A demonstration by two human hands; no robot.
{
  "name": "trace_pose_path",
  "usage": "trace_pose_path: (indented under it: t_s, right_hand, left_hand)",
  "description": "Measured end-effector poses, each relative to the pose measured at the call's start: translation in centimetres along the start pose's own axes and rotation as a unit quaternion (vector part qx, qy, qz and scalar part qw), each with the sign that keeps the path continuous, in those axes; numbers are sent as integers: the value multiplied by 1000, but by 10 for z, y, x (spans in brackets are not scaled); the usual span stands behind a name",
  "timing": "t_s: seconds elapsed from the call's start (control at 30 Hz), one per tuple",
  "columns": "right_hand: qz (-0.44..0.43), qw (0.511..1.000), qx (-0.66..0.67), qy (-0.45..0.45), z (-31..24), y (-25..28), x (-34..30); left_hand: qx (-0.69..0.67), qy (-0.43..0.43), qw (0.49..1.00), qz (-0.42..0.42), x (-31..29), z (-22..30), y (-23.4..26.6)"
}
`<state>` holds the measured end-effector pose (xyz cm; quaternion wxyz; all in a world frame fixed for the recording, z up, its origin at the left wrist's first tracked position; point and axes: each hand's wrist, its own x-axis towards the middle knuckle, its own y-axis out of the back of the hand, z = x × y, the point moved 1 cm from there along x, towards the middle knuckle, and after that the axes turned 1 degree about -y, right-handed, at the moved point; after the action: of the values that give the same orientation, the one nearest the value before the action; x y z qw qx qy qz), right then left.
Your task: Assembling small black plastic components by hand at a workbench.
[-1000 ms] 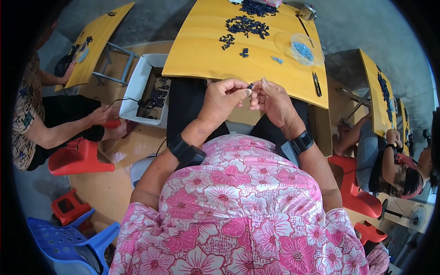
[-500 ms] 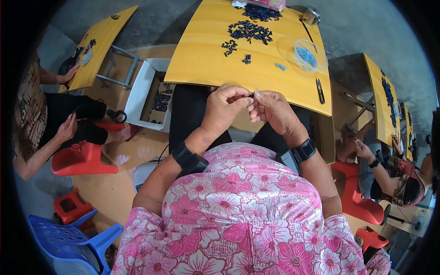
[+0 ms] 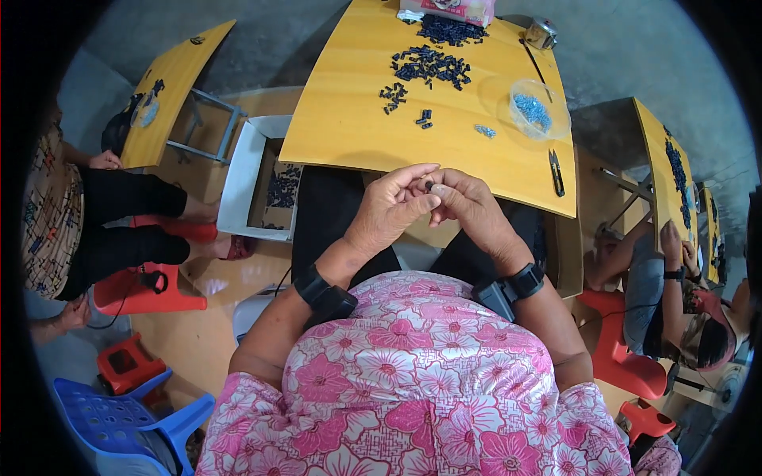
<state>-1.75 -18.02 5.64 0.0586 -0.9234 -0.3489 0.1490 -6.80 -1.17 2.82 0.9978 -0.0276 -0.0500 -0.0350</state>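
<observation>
Just off the near edge of the yellow table (image 3: 349,147), my two hands meet above my lap. A small black piece (image 3: 429,186) shows between the fingertips, mostly covered. My left hand (image 3: 389,205) is closed in a pinch at its left side. My right hand (image 3: 473,208) closes on it from the right, with thumb and fingers pressed together. On the tabletop beyond lie a few black tubular pieces (image 3: 425,119), a larger scattered heap of them (image 3: 432,67), and a small cluster of pale blue bits (image 3: 485,131).
A clear bowl of blue bits (image 3: 532,111) stands right, with black thread snips (image 3: 556,173) nearer me. A metal cup (image 3: 541,33) is at the far right corner. A white box (image 3: 244,170) with black pieces stands on the floor left. Co-workers sit on red stools both sides.
My hands have come slightly nearer to me, and the fingers have shifted around the black piece. The left co-worker's near hand has dropped lower; the right co-worker's hand has moved to their table.
</observation>
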Motion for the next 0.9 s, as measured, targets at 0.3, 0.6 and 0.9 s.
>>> trace_pose_path:
  t_s: [0.3, 0.6, 0.9]
  right_hand:
    - [34, 967, -227, 111, -1, -5, -4]
    - [42, 947, -279, 151, 10, -5, -3]
    - [42, 943, -288, 165, 12, -6, -5]
  left_hand:
    - [65, 26, 997, -39, 1, 15, -1]
    - [13, 22, 1000, -2, -8, 15, -8]
    - [-28, 37, 999, 8, -13, 16, -10]
